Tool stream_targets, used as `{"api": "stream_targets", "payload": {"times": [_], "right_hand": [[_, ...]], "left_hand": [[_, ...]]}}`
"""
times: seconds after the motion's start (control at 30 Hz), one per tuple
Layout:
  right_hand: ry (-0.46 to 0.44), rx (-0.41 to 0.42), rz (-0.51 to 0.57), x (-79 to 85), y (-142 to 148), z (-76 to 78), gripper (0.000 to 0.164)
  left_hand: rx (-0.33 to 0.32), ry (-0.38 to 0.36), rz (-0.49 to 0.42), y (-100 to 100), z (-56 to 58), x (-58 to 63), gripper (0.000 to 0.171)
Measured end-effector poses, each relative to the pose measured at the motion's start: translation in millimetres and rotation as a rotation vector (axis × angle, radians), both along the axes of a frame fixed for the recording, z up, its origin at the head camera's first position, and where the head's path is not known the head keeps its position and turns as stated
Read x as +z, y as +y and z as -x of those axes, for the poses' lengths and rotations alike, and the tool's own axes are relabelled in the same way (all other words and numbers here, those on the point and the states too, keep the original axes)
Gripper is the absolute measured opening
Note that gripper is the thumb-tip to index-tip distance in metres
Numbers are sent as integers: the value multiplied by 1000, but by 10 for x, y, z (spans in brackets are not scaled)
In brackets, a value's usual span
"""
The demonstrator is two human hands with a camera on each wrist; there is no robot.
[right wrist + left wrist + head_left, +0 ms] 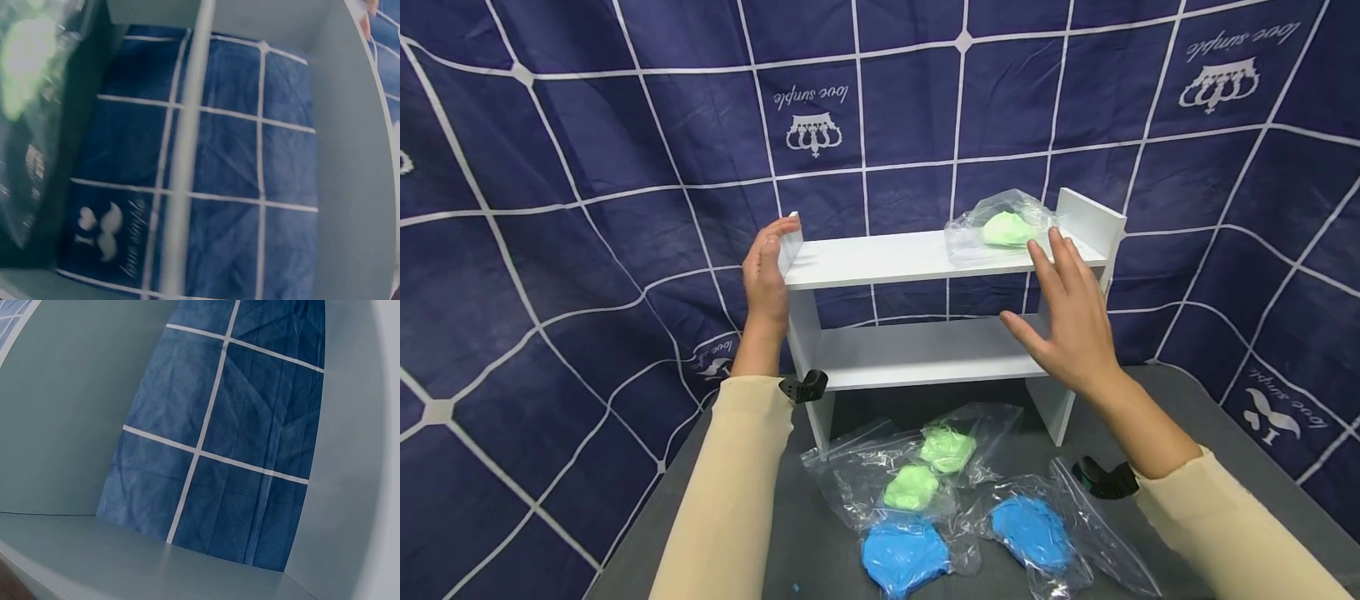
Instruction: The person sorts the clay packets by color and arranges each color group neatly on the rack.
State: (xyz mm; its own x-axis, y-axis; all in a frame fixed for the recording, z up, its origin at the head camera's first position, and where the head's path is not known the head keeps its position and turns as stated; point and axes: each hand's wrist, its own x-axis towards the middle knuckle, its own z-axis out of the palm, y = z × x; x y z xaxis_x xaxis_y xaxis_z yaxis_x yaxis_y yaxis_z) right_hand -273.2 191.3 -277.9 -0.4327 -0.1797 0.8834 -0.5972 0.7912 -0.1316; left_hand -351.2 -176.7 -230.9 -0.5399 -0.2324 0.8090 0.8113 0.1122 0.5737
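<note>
A white two-tier shelf (925, 350) stands on the dark table. My left hand (766, 279) rests at the upper part of its left side panel, thumb up and fingertips over the panel's top edge. My right hand (1071, 312) is raised before the right end of the top board, fingers spread and nothing in it. Just behind those fingertips, a clear bag of light green putty-like stuff (1009, 229) lies on the top board. The left wrist view looks into the shelf's boards (56, 412); the hand hardly shows there.
On the table before the shelf lie clear zip bags, two with light green lumps (912, 487) and two with blue lumps (1032, 532), partly overlapping. A navy cloth (910, 100) with white lines hangs behind. A tiny blue bit (796, 587) sits near the front.
</note>
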Motion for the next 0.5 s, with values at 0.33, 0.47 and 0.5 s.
{"api": "stream_targets", "payload": {"times": [0.33,0.47,0.5], "right_hand": [[98,346,30,-673,-155,-250,52],[33,403,68,-952,-221,-293,38],[10,408,69,-1016,-230,-296,34]], "left_hand": [[4,12,21,8,2,26,49],[2,8,11,4,-12,8,48],[1,7,7,1,-12,3,48]]}}
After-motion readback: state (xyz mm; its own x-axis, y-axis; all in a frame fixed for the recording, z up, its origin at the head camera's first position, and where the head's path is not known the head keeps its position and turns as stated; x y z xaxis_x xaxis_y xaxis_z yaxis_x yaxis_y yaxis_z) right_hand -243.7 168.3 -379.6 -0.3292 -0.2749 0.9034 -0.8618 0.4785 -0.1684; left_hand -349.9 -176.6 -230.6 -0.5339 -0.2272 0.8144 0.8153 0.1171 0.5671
